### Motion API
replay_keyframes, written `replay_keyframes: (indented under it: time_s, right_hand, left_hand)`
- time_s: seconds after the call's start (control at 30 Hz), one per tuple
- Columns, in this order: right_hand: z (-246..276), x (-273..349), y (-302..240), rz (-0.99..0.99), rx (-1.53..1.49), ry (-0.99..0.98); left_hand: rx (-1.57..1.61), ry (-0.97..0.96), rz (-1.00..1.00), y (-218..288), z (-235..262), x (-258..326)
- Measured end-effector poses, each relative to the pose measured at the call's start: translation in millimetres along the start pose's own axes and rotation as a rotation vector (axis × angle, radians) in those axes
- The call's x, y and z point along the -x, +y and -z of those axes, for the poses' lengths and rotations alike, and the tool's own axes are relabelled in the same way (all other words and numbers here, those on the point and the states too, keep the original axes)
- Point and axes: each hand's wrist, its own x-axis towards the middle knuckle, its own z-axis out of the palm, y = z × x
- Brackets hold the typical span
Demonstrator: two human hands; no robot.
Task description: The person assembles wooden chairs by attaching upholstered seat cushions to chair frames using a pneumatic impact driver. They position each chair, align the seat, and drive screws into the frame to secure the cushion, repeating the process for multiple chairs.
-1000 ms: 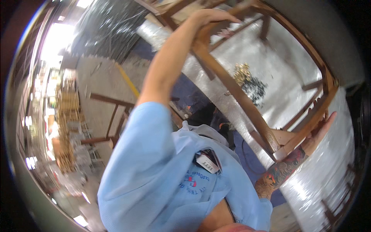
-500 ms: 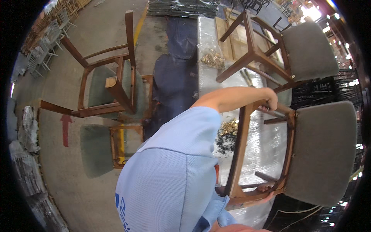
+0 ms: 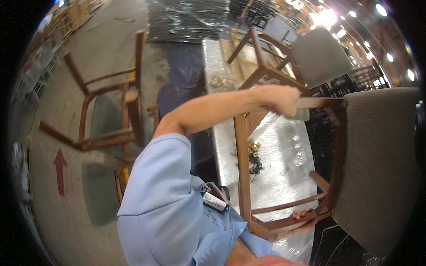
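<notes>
A brown wooden chair frame point(image 3: 243, 168) with a grey upholstered back point(image 3: 377, 168) is held tilted over a table wrapped in clear plastic point(image 3: 288, 146). No seat shows in its opening. My left hand point(image 3: 284, 99) is closed round the rail on the far side, slightly blurred. Near the lower edge of the view, the fingers of my right hand point(image 3: 302, 214) wrap round the near rail; much of that hand is behind the wood. Through the frame, a small heap of gold-coloured hardware point(image 3: 254, 148) and a black heap point(image 3: 256, 166) show on the plastic.
A second grey-backed chair point(image 3: 319, 55) lies farther along the table, near a clear bag of hardware point(image 3: 222, 83). On the floor at left, an upturned chair point(image 3: 84, 111) rests on another grey-green chair point(image 3: 100, 195). A plastic-wrapped stack point(image 3: 186, 20) stands beyond.
The held chair has lifted and come closer, its back now larger at the right. My left arm has stretched out straighter. The view has shifted; both hands still grip the frame.
</notes>
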Motion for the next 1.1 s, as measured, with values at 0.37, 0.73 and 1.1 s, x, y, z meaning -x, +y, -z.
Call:
replay_keyframes:
  time_s: [0.37,0.73,1.1]
  right_hand:
    - [-34,23,-21,-0.190,0.238,0.263]
    - [-57,36,42,-0.446,-0.356,-0.042]
    - [-138,254,57,-0.836,-0.685,-0.388]
  left_hand:
    - [-0.273,0.554,-0.191,171,-95,259]
    - [-0.361,0.539,-0.191,341,-230,442]
    - [-0.263,0.622,0.218,456,-359,611]
